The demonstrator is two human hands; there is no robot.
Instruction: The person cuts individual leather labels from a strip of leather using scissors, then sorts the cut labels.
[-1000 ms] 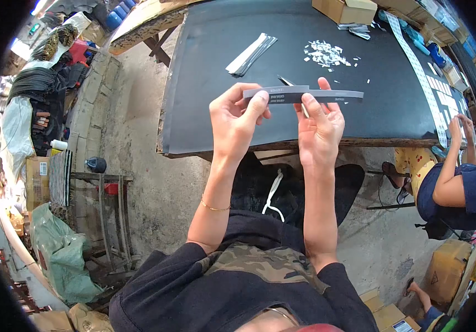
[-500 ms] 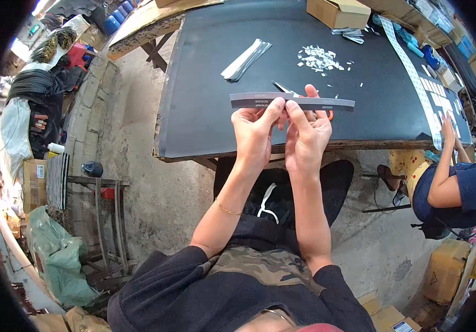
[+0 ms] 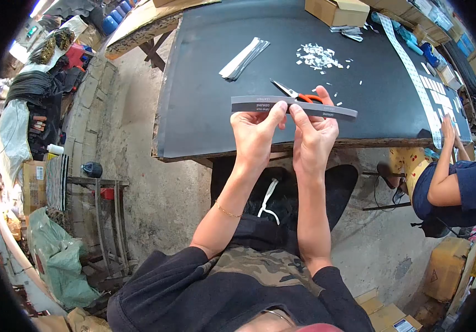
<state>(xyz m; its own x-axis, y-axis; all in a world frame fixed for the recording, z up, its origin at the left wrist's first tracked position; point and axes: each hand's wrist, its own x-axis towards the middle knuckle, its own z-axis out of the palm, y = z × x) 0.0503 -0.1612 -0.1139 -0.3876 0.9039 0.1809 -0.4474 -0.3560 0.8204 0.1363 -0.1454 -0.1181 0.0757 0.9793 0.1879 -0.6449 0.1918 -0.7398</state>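
My left hand (image 3: pixel 253 135) and my right hand (image 3: pixel 314 133) are closed, thumbs on top, on a long label strip (image 3: pixel 248 105). The strip is grey and black with repeated printed words, among them "GENUINE" and "LEATHER". It is held up near the table's front edge, its ends sticking out past both hands and the right end dipping. Scissors (image 3: pixel 286 89) with orange handles lie on the table just beyond my hands, partly hidden by my right fingers. Farther back are a bundle of strips (image 3: pixel 244 59) and a heap of small cut pieces (image 3: pixel 318 56).
The black-topped table (image 3: pixel 199 110) spans the area ahead. A cardboard box (image 3: pixel 337 12) and more strips (image 3: pixel 350 33) sit at the back. On the right, a long white perforated strip (image 3: pixel 409 72) lies near a co-worker's hands (image 3: pixel 449 130). A metal-legged bench (image 3: pixel 99 181) stands at left.
My right hand has shifted slightly right and down, and the strip's right end has dropped. More of the scissors' orange handles now shows. The view has moved a little.
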